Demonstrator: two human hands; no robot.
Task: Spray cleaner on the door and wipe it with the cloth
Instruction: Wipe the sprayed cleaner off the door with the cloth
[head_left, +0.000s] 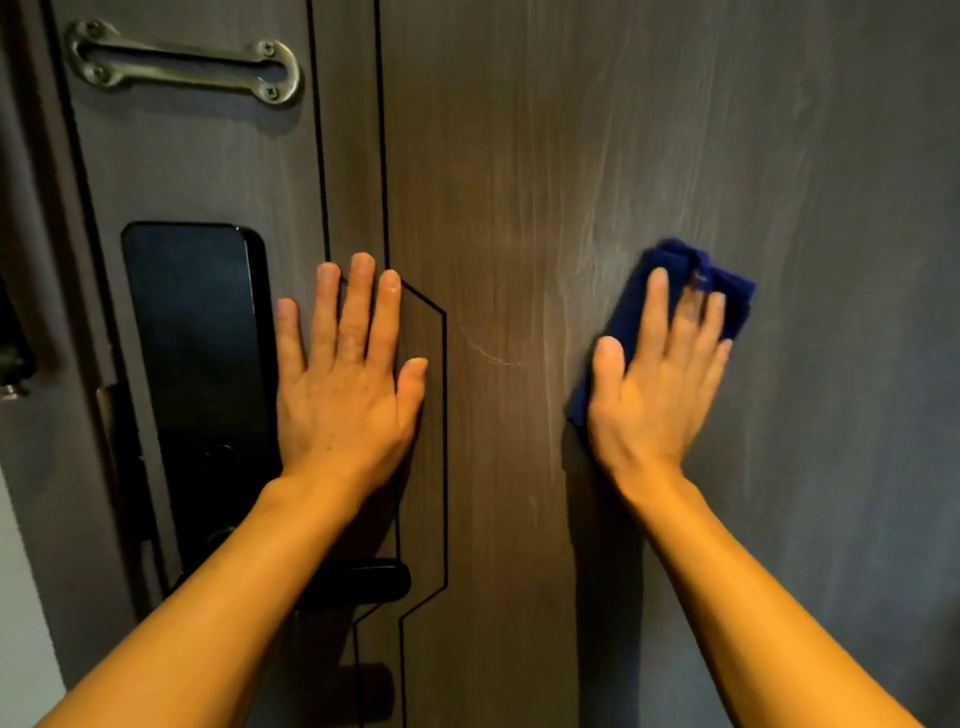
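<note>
Right now both hands are lying flat on the door (519, 156), a dark wood-grain panel w/ thin black inlay lines running down its left part. Left hand (345, 384) is pressing palm-down, empty, its fingers (358, 306) straight and slightly apart, sitting just right of the black lock (195, 364) and across the inlay lines. Right hand (657, 384) is pressing the cloth (722, 291) against the door further right, well apart from the left hand; fingers spread over it, thumb out at the cloth's left edge, not curled around it, just pinning it flat. Cloth is dark blue, folded, sticking out above and right of the fingertips and showing again below the thumb. Right fingertips are looking a bit blurred. Pale streaks are showing on the door surface above the cloth and between the hands, incl. a thin curved mark near the middle. Up top left, a brass latch (182, 65) is sitting screwed to the door, horizontal. Below the left forearm a black handle (363, 582) is poking out to the right, partly hidden by the arm. Both forearms are bare, reaching in from the bottom corners.
</note>
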